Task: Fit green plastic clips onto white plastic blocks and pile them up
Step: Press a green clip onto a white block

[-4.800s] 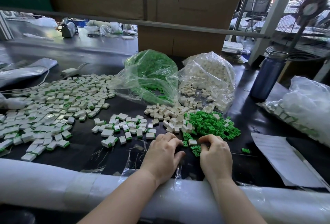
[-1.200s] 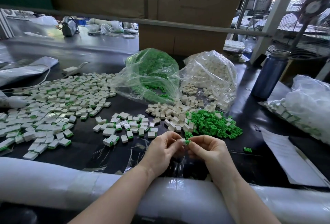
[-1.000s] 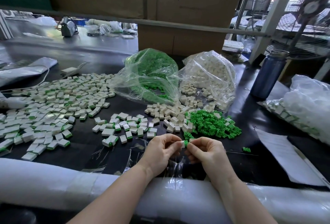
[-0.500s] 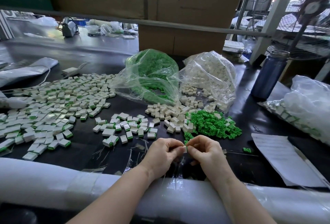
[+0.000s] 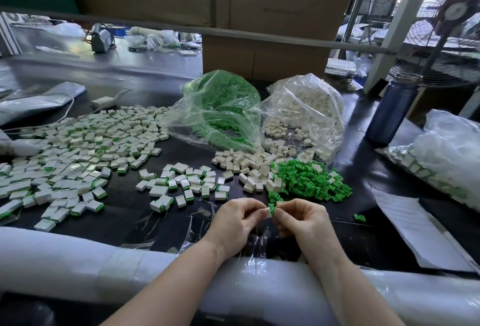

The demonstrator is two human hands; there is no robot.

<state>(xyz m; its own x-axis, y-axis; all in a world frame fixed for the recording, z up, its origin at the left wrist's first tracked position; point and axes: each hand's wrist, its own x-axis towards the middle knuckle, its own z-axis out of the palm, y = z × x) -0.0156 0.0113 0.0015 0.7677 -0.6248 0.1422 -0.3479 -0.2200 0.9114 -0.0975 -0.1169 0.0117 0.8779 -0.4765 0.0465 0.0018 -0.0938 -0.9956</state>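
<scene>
Head view: finished blocks (image 5: 78, 159) are spread over the table's (image 5: 171, 86) left side. At centre front, left hand (image 5: 235, 224) and right hand (image 5: 302, 221) meet fingertip to fingertip, pinching one green clip (image 5: 271, 208) against a white block (image 5: 265, 213) just above the table. Loose white blocks (image 5: 249, 167) and green clips (image 5: 309, 180) lie heaped just beyond the hands.

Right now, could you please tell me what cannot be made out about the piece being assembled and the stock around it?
- Head view: whether the green clip is seated in the white block; the fingertips of the left hand and right hand cover the joint.
- Head view: the bag of finished pieces is cut off by the right edge.
- Head view: the finished pile runs past the left edge.
- Head view: the clip shapes in the green bag are blurred by plastic.
</scene>
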